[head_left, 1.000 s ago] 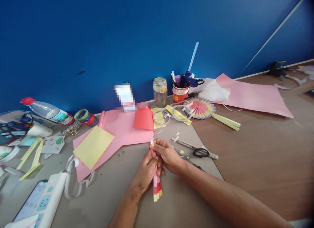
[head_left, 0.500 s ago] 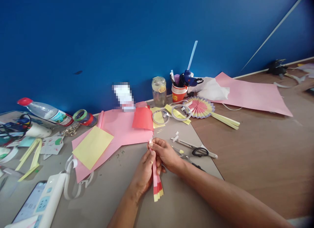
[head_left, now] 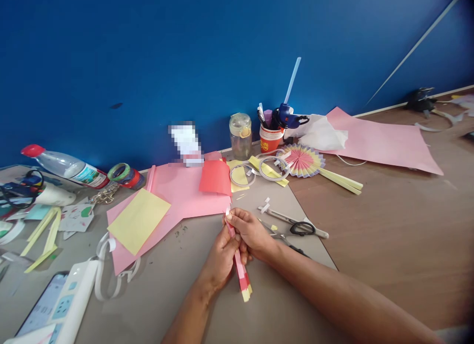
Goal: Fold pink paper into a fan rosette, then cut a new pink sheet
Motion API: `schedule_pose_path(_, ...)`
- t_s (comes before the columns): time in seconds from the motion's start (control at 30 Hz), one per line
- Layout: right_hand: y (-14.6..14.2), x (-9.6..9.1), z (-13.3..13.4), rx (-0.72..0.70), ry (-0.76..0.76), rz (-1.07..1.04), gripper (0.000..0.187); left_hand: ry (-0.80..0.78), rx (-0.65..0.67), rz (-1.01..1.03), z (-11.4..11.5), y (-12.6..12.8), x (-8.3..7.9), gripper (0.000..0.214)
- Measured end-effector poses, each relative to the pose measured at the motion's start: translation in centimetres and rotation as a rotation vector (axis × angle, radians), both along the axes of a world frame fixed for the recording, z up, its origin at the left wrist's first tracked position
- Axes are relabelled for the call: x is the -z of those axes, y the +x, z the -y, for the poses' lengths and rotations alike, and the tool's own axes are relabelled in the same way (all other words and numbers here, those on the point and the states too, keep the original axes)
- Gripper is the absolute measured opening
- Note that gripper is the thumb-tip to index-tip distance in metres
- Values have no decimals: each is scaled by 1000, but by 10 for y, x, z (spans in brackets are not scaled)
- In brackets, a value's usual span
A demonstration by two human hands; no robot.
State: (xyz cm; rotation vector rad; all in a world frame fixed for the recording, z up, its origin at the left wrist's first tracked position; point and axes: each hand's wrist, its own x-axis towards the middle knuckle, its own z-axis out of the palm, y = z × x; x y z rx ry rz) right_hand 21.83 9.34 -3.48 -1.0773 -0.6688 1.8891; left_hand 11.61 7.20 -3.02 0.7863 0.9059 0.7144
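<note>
Between my hands is a narrow pleated paper strip (head_left: 239, 268), pink along its length with red and yellow bands at the lower end. My left hand (head_left: 221, 255) is closed around its middle, thumb lying on the folds. Higher up, my right hand (head_left: 249, 230) pinches the top end, where a small white tab (head_left: 227, 211) sticks out. Some of the right fingers are hidden behind the strip. To the right of my hands lie scissors (head_left: 301, 229) and a utility knife (head_left: 285, 217), partly overlapping.
Pink paper (head_left: 185, 191), a yellow sheet (head_left: 140, 220) and a red piece (head_left: 215, 178) lie beyond my hands. A glass jar (head_left: 240, 139), a red cup of tools (head_left: 270, 139) and a pleated rosette (head_left: 300, 161) stand farther back. A power strip (head_left: 70, 299) is at left.
The lower end of the pleated strip has swung to the right, and its folds are closer together. My left thumb has shifted slightly down along it. My right hand keeps its pinch.
</note>
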Motion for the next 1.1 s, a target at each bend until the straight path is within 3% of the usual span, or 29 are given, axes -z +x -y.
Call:
schedule_pose_path(0.37, 1, -1, -1, -39, -9, 19, 34, -7, -114, 1, -1, 5, -3, 40)
schedule_pose_path(0.63, 1, -2, 0, -38, -4, 32, 33, -19, -122, -45, -1, 9, -2, 33)
schedule_pose_path(0.93, 1, 8, -6, 118, 71, 20, 31, -67, 56, 76, -3, -3, -6, 17)
schedule_pose_path(1.1, 0, 16, -8, 144, 92, -32, 30, -93, 143, 51, -5, -10, -12, 35)
